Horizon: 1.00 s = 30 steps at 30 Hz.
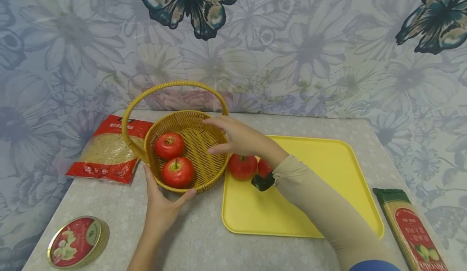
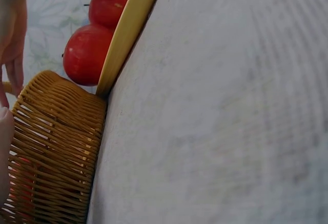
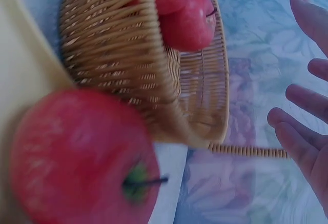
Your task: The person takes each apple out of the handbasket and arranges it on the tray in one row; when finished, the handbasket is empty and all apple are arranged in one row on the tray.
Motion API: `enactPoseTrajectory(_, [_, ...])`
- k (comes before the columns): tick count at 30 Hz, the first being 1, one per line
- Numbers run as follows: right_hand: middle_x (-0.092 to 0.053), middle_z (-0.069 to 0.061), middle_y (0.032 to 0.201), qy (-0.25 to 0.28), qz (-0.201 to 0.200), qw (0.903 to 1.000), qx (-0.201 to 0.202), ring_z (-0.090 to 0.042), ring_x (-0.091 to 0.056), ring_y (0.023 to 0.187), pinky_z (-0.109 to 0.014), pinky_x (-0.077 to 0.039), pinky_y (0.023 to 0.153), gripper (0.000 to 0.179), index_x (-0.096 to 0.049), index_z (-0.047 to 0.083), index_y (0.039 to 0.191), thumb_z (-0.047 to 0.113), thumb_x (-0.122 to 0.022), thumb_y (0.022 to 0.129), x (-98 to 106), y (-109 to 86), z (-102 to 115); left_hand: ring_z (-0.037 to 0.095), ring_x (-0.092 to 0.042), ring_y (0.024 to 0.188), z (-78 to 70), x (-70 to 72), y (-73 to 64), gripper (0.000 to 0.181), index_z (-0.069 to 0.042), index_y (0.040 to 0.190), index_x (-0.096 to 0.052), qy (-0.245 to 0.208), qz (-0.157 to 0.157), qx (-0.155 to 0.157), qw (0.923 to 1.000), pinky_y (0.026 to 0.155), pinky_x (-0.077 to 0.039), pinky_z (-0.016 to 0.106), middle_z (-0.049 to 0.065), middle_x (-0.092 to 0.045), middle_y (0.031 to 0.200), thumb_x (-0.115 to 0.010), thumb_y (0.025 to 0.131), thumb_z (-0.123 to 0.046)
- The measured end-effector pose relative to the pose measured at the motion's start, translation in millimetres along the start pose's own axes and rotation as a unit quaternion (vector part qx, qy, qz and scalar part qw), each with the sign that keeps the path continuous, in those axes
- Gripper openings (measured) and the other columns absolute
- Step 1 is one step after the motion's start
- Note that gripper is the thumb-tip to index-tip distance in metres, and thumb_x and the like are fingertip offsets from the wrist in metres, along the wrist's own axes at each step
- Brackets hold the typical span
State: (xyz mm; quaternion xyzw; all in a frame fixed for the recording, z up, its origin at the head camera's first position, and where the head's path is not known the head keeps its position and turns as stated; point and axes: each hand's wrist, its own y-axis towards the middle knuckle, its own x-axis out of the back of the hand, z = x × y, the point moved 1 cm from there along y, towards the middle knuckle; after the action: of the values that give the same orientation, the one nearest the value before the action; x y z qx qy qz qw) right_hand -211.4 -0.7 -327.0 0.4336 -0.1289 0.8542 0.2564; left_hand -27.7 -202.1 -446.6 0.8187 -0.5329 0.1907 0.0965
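Note:
A wicker basket (image 1: 208, 153) with a tall arched handle holds two red apples (image 1: 169, 146), side by side at its left. My left hand (image 1: 160, 210) rests against the basket's near left outside, thumb and straight fingers spread wide along the wall. Over the basket's right rim reaches my right hand (image 1: 244, 137), fingers and thumb spread, nothing between them. Beneath that wrist, two more red apples (image 1: 242, 167) sit at the left edge of a yellow tray (image 1: 328, 182). In the right wrist view, one apple (image 3: 84, 157) appears large beside the basket, its stem showing.
A red packet of noodles (image 1: 109, 149) lies behind the basket's left side. A round red tin (image 1: 76, 242) stands at the near left. Right of the tray lies a long green-topped packet (image 1: 408, 226). A flowered cloth with butterflies (image 1: 310, 52) hangs behind the table.

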Motion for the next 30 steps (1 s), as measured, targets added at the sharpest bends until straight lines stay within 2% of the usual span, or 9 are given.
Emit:
enactPoseTrajectory(3, [-0.036, 0.008, 0.158, -0.005, 0.011, 0.9999, 0.006, -0.015, -0.031, 0.148, -0.039, -0.032, 0.12, 0.081, -0.036, 0.026, 0.154, 0.054, -0.07, 0.086, -2.9, 15.4, 4.1, 0.022, 0.014, 0.154, 0.7, 0.2, 0.0, 0.137, -0.039, 0.151, 0.027, 0.002, 0.002, -0.001, 1.0, 0.122, -0.005, 0.062, -0.009, 0.023, 0.164, -0.087, 0.076, -0.034])
enactPoseTrajectory(9, [-0.037, 0.007, 0.158, -0.018, 0.036, 0.9992, 0.007, -0.013, -0.033, 0.147, -0.033, -0.032, 0.12, 0.08, -0.035, 0.022, 0.155, 0.05, -0.07, 0.088, -11.1, 46.3, 8.6, 0.024, 0.014, 0.154, 1.3, 1.7, -0.1, 0.137, -0.038, 0.151, 0.028, 0.007, 0.004, 0.0, 1.0, 0.121, -0.006, 0.064, -0.007, 0.023, 0.164, -0.087, 0.076, -0.036])
enactPoseTrajectory(16, [-0.035, 0.005, 0.16, -0.041, 0.06, 0.9973, 0.008, -0.016, -0.029, 0.149, -0.033, -0.03, 0.121, 0.081, -0.034, 0.021, 0.155, 0.049, -0.07, 0.089, -24.8, 79.7, 7.5, 0.023, 0.013, 0.154, 2.3, 2.0, -0.2, 0.138, -0.036, 0.153, 0.026, 0.0, 0.003, 0.001, 1.0, 0.122, -0.006, 0.064, -0.008, 0.022, 0.164, -0.087, 0.075, -0.036])
enactPoseTrajectory(25, [-0.033, 0.004, 0.16, -0.028, 0.077, 0.9962, -0.03, -0.015, -0.029, 0.149, -0.034, -0.03, 0.121, 0.081, -0.033, 0.025, 0.155, 0.047, -0.072, 0.088, -42.6, 109.7, 6.5, 0.024, 0.011, 0.154, 1.8, 2.9, -0.1, 0.139, -0.034, 0.154, 0.025, 0.003, 0.001, 0.005, 1.0, 0.121, -0.007, 0.064, -0.006, 0.02, 0.165, -0.088, 0.074, -0.038])
enactPoseTrajectory(30, [-0.032, 0.004, 0.16, -0.015, 0.088, 0.9951, -0.043, -0.015, -0.03, 0.148, -0.036, -0.032, 0.12, 0.082, -0.031, 0.027, 0.156, 0.05, -0.071, 0.087, -54.8, 119.3, 5.5, 0.023, 0.01, 0.154, 2.0, 2.1, -1.0, 0.139, -0.035, 0.154, 0.024, 0.003, 0.0, 0.005, 1.0, 0.122, -0.008, 0.062, -0.005, 0.018, 0.165, -0.088, 0.073, -0.038])
